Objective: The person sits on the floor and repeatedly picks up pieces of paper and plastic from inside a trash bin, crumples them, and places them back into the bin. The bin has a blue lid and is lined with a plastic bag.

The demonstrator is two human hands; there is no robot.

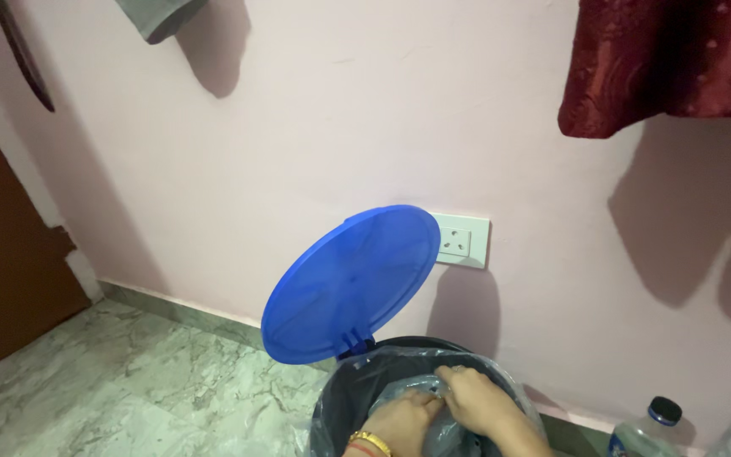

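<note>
Both hands (437, 408) seemingly grip the clear liner (357, 381) inside the bin (408, 345).

Grey-green marble floor (154, 381), bearing a black bin (340, 406) with raised blue lid (350, 283) by the wall; capped plastic bottle (646, 432) standing right of it.

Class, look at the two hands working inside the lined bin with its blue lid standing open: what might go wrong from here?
1. The blue lid stands upright just behind the left hand and right hand; a nudge might drop it onto them.
2. Both hands pull at the thin plastic liner inside the bin; it may tear.
3. A bottle stands on the floor nearby and might be knocked over.
</note>
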